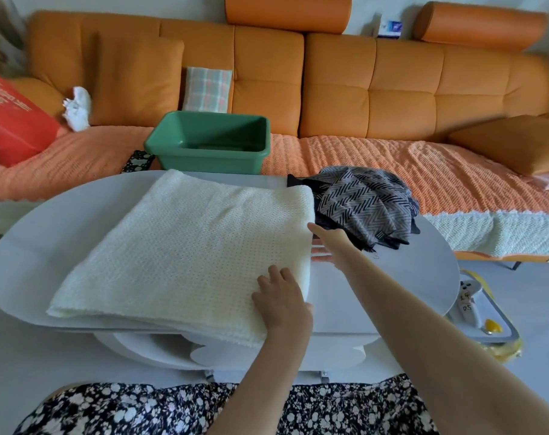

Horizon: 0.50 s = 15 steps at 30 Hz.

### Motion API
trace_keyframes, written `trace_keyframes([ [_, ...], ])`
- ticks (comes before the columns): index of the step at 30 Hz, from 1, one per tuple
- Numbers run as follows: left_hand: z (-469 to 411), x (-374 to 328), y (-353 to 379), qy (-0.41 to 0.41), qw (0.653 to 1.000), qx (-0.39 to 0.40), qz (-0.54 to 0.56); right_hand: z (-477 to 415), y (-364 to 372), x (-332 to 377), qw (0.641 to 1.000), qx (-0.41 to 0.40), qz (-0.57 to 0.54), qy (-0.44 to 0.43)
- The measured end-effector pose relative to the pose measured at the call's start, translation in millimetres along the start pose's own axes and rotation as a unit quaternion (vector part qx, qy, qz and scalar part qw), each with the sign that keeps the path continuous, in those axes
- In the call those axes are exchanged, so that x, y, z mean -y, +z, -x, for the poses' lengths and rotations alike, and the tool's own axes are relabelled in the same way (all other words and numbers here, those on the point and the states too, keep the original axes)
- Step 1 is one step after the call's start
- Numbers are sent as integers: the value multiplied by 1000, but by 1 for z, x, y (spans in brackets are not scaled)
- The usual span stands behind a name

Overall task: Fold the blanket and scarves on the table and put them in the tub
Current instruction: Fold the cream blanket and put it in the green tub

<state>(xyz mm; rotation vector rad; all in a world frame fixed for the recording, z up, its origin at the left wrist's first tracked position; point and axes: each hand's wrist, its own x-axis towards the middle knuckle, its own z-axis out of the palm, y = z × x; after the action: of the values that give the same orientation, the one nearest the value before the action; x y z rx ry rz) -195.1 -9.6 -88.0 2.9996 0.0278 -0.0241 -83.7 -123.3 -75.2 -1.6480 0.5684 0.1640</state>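
Orange sofa point(329, 89) across twelve o'clock. Plaid cushion point(207, 89) at eleven; crumpled white cloth point(78, 108) and red bag point(12, 120) at ten. Orange bolster point(289, 11) atop backrest at twelve, second bolster point(480, 26) at one. Floor tray point(504, 321) at four.

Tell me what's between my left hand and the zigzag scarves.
Your right hand, fingers straight, at the right edge of the cream blanket, over the white table. The head view shows it.

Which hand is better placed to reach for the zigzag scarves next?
Probably the right. The right hand is open at the blanket's right edge, just short of the scarves. The left hand rests flat on the blanket's near corner, farther from them.
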Motion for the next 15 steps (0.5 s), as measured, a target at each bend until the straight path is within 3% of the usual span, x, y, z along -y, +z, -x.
trace_keyframes([
  [3, -2, 13, -7, 23, 996, 1, 87, -15, 12, 7, 999, -14, -32, 32],
  [8, -10, 48, -20, 7, 956, 14, 294, -36, 27, 12, 996, -84, 35, 5],
  [15, -12, 63, -25, 6, 916, 24, 401, -52, 37, 28, 994, -100, 44, -1],
])
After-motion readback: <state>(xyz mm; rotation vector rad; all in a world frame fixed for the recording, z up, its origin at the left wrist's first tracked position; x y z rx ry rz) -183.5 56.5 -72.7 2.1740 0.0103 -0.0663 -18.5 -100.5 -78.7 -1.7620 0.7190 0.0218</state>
